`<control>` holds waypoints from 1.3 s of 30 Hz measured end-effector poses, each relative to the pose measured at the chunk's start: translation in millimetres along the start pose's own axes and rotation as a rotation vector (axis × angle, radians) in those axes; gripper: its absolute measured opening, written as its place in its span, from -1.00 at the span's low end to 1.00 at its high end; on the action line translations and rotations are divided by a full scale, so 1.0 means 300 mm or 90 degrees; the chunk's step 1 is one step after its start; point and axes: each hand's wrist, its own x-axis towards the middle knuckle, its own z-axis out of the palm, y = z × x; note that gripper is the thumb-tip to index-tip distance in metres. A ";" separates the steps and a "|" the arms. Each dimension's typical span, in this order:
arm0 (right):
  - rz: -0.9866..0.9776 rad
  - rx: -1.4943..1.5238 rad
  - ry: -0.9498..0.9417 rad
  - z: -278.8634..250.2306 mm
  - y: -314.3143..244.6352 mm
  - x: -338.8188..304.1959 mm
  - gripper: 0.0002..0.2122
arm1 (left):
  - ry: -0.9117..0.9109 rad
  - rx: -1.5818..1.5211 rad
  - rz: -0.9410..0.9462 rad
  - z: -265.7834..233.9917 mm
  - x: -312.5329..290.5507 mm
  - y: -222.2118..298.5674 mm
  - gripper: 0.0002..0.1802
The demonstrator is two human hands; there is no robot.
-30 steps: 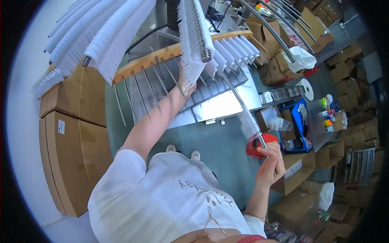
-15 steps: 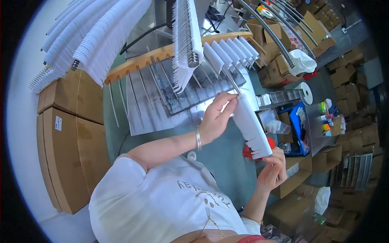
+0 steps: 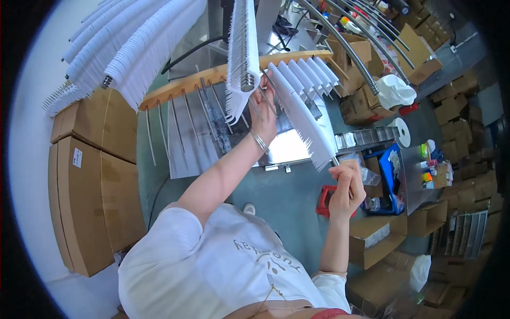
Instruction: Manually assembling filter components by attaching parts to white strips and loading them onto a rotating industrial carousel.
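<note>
My right hand (image 3: 348, 183) is closed round the front end of a metal rod (image 3: 334, 161) that carries a long row of thin white pieces (image 3: 303, 114). The row slants from the wooden bar (image 3: 175, 91) down toward that hand, its lower edge fanning out. My left hand (image 3: 263, 114) is raised among the bare rods, close under the bar. Thin rods cross in front of it, and its fingertips are partly hidden, so its grip does not show. Shorter white rows (image 3: 311, 74) hang on rods to the right, and a large white row on a thick spring (image 3: 244, 58) hangs just above my left hand.
More loaded springs (image 3: 154, 42) hang at upper left, with empty springs (image 3: 366, 69) at upper right. Tall cardboard boxes (image 3: 85, 202) stand at left. At right are a blue crate (image 3: 390, 181), a red stool-like object (image 3: 325, 201) and open cartons (image 3: 380, 239).
The white row has moved up along its rod toward the wooden bar. My left hand has left the row and moved up among the rods. My right hand has risen onto the rod's end.
</note>
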 end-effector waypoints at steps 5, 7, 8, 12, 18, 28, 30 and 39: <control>0.006 0.052 0.017 -0.015 0.023 -0.011 -0.75 | 0.069 -0.051 -0.044 0.024 0.003 0.015 -0.73; 0.000 0.048 0.010 -0.033 0.022 -0.015 -0.68 | 0.055 -0.060 -0.053 0.019 0.001 0.010 -0.77; -0.002 0.049 0.013 -0.041 0.023 -0.017 -0.68 | 0.041 -0.071 -0.063 0.019 -0.002 0.009 -0.80; -0.006 0.106 0.058 -0.115 0.039 -0.061 -0.64 | -0.027 -0.095 -0.074 0.036 -0.064 0.034 -0.86; -0.002 0.101 0.092 -0.285 0.006 -0.208 -0.60 | -0.036 -0.157 -0.179 0.095 -0.269 0.081 -0.80; -0.238 -0.357 -0.144 -0.247 -0.196 -0.424 -0.84 | -0.235 -0.131 -0.715 0.241 -0.337 -0.152 -0.79; -0.229 -0.330 -0.205 -0.264 -0.222 -0.397 -0.82 | -0.305 -0.067 -0.768 0.245 -0.392 -0.189 -0.77; 0.434 0.065 0.282 -0.336 0.228 -0.261 -0.78 | -0.377 -0.008 -0.867 0.312 -0.589 -0.177 -0.79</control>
